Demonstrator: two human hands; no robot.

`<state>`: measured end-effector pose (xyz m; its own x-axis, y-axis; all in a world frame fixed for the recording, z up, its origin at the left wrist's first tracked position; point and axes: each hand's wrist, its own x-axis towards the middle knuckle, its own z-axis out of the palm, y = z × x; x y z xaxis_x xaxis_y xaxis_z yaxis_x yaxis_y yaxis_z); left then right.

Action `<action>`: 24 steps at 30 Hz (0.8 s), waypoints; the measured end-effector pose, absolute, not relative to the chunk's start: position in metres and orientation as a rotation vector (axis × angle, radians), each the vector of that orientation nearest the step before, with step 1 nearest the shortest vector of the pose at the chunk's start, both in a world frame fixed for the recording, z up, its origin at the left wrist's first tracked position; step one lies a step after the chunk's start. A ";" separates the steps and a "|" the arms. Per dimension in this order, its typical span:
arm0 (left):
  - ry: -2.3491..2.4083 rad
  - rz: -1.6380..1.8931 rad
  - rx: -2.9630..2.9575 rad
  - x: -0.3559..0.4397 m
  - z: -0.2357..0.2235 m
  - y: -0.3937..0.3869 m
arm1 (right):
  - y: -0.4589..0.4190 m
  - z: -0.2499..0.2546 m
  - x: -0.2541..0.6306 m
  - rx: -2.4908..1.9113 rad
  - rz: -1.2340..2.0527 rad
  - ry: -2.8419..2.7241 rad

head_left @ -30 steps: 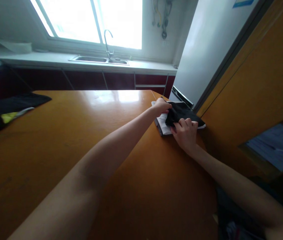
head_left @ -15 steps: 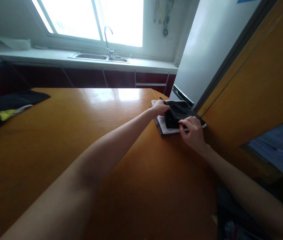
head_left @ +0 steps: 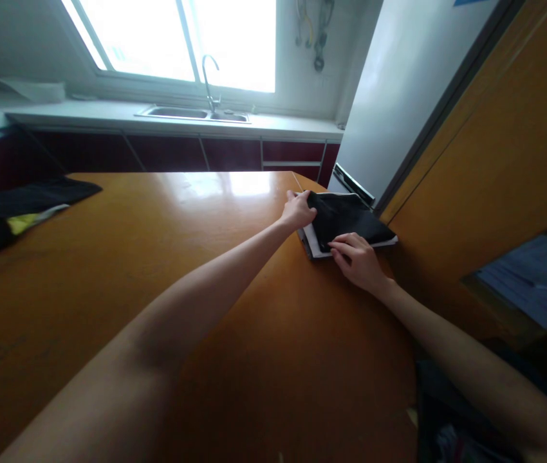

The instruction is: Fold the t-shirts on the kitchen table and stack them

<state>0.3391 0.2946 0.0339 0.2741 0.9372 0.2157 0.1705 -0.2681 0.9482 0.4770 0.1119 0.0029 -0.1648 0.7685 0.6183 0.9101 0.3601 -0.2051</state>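
Observation:
A folded black cloth [head_left: 343,218], perhaps a garment, lies at the right end of the wooden table on a low stack of other folded pieces. Beneath it a white layer [head_left: 311,243] shows along the left and front edges. At the cloth's far left corner, my left hand [head_left: 297,209] grips the fabric with its fingers closed. My right hand [head_left: 358,260] pinches the near left corner between thumb and fingers. Both of my arms reach across the table, the left one stretched farther.
Dark cloth [head_left: 22,199] with a yellow patch [head_left: 22,223] lies on the table's [head_left: 157,257] left side. A sink with a tap [head_left: 210,80] sits in the back counter. The fridge [head_left: 384,83] and a wooden panel [head_left: 486,135] border the stack on the right.
Both hands have shifted left, drawing the black cloth's left edge with them. The cloth now lies flatter and covers more of the white layer.

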 end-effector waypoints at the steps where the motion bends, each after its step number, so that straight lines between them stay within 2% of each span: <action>1: 1.054 1.115 1.836 0.341 0.036 0.296 | 0.116 0.008 0.482 -1.456 -0.263 -1.904; 4: 0.977 0.971 2.377 0.353 0.040 0.296 | 0.146 0.023 0.514 -1.585 -0.291 -1.661; 7: 0.956 0.696 2.613 0.367 0.039 0.295 | 0.183 0.025 0.558 -1.845 -0.262 -1.610; 11: 1.077 0.376 2.662 0.373 0.028 0.296 | 0.199 0.000 0.599 -2.176 0.047 -1.614; 15: 1.086 0.343 2.691 0.368 0.019 0.299 | 0.192 -0.016 0.610 -2.245 0.160 -1.643; 22: 1.107 0.307 2.700 0.370 0.021 0.299 | 0.239 0.018 0.600 -2.163 -0.022 -1.584; 24: 1.116 0.324 2.680 0.371 0.021 0.297 | 0.256 0.019 0.594 -2.149 0.017 -1.611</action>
<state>0.3709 0.2975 0.0210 0.6873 0.7169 0.1173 0.6684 -0.6873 0.2843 0.5944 0.2562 0.0192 0.3173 0.9136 0.2542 0.9080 -0.2154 -0.3593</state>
